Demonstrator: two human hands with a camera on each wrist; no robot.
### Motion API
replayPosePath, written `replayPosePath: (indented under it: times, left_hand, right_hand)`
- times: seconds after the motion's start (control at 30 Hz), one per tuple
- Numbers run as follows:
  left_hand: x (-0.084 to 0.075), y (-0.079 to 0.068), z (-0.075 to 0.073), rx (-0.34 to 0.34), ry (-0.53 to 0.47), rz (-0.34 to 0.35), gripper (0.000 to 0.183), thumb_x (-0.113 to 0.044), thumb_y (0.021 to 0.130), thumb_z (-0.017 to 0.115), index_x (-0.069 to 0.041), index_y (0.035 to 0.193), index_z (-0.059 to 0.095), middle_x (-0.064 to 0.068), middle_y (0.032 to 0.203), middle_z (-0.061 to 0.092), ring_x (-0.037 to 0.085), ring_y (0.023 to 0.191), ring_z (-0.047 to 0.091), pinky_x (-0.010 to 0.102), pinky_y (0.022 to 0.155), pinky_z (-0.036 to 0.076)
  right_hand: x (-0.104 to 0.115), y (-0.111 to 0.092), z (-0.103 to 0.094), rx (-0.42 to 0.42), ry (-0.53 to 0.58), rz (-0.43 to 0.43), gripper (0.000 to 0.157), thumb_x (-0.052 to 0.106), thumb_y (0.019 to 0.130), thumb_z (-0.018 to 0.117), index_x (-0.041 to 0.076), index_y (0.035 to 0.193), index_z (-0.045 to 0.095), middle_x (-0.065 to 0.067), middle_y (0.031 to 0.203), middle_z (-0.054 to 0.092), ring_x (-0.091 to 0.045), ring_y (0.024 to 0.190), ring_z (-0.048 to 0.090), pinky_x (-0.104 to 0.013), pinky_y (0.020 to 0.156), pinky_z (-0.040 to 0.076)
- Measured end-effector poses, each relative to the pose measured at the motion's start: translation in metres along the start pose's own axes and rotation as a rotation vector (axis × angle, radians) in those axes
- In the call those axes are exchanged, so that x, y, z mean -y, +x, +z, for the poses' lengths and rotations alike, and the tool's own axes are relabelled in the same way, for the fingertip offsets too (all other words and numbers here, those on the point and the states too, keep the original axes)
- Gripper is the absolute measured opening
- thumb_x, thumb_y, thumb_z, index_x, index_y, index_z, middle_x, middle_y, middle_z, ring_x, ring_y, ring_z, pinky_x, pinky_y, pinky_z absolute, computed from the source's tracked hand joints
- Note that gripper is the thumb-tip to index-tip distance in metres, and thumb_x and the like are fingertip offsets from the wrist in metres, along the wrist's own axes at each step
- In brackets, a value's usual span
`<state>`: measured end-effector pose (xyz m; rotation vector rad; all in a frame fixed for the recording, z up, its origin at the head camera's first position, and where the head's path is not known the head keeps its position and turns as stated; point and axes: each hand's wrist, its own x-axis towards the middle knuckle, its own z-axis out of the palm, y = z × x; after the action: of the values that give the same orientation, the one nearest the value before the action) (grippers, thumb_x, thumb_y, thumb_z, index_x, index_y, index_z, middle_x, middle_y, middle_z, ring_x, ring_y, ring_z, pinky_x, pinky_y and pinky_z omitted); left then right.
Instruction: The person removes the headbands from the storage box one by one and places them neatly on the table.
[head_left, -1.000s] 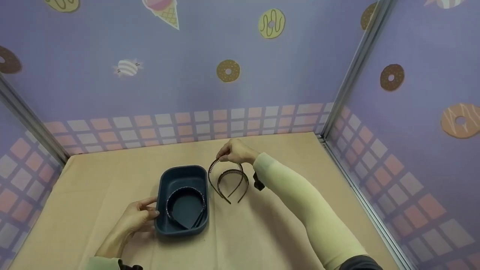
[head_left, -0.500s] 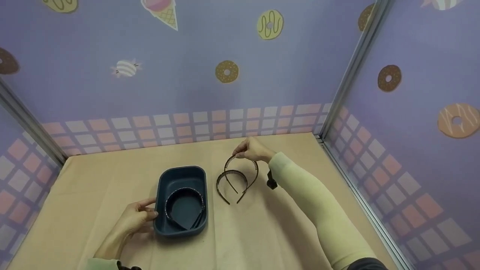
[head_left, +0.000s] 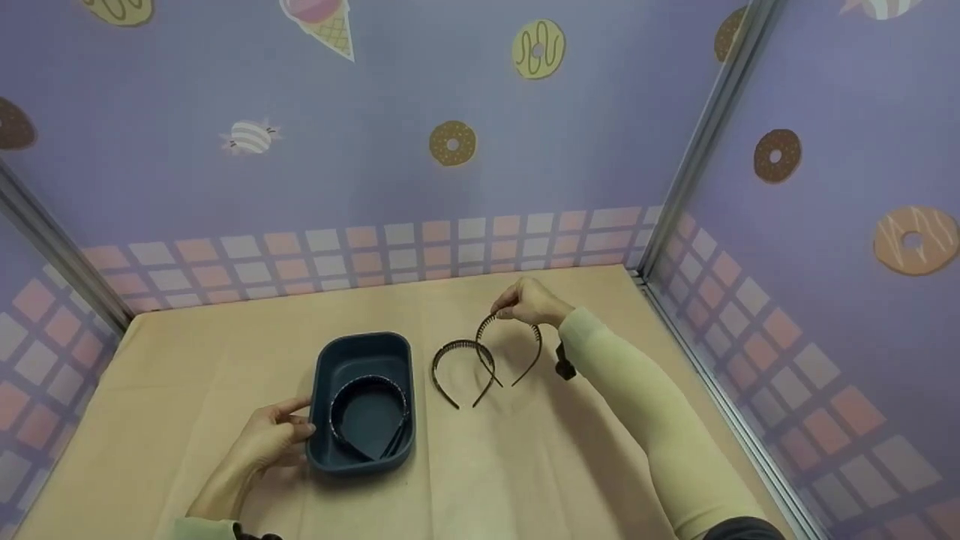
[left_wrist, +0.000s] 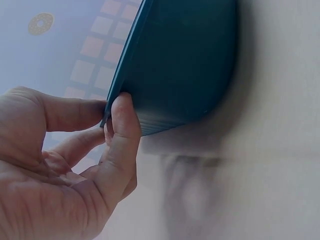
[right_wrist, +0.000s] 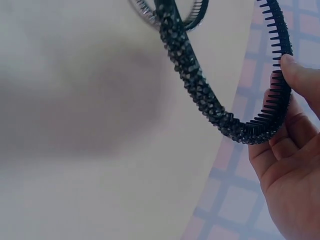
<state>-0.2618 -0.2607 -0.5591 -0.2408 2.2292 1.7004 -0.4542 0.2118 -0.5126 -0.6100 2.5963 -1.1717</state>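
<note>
My right hand (head_left: 531, 301) pinches a dark toothed headband (head_left: 540, 346) by its top; its tips point down towards the table. In the right wrist view the held headband (right_wrist: 200, 95) shows a beaded outer face and comb teeth inside. A second toothed headband (head_left: 444, 384) lies just left of it, partly overlapped in the head view. My left hand (head_left: 271, 433) pinches the rim of a dark blue rectangular basin (head_left: 321, 375), thumb on one side and fingers on the other. Inside the basin lies a wider dark headband (head_left: 337, 405).
A beige cloth covers the table (head_left: 202, 375). Purple walls with printed sweets and a checked border (head_left: 367, 259) stand at the back and both sides, with metal posts (head_left: 697, 150) at the corners.
My right hand has moved to the right with the headband, away from the basin and past the second headband. The left hand has stayed at the basin's rim.
</note>
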Motion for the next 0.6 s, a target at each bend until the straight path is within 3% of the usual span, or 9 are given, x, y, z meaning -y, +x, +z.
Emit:
replayPosePath:
  times: [0.33, 0.6]
  left_hand:
    - [0.000, 0.001, -0.002, 0.004, -0.004, 0.016, 0.067, 0.001, 0.098, 0.065, 0.005, 0.160, 0.039, 0.018, 0.115, 0.060, 0.027, 0.092, 0.069, 0.055, 0.081, 0.063]
    - [-0.001, -0.001, 0.000, 0.005, 0.003, 0.014, 0.067, 0.000, 0.098, 0.066, 0.003, 0.160, 0.040, 0.021, 0.121, 0.060, 0.026, 0.095, 0.070, 0.050, 0.079, 0.063]
  right_hand:
    - [-0.018, -0.006, -0.002, 0.004, -0.009, 0.054, 0.012, 0.005, 0.097, 0.076, 0.007, 0.105, 0.085, -0.011, 0.117, 0.078, -0.027, 0.112, 0.073, -0.043, 0.098, 0.059]
    - [-0.034, -0.010, -0.003, 0.019, -0.005, 0.106, 0.013, 0.005, 0.097, 0.077, 0.008, 0.106, 0.085, -0.011, 0.115, 0.079, -0.029, 0.113, 0.073, -0.042, 0.098, 0.059]
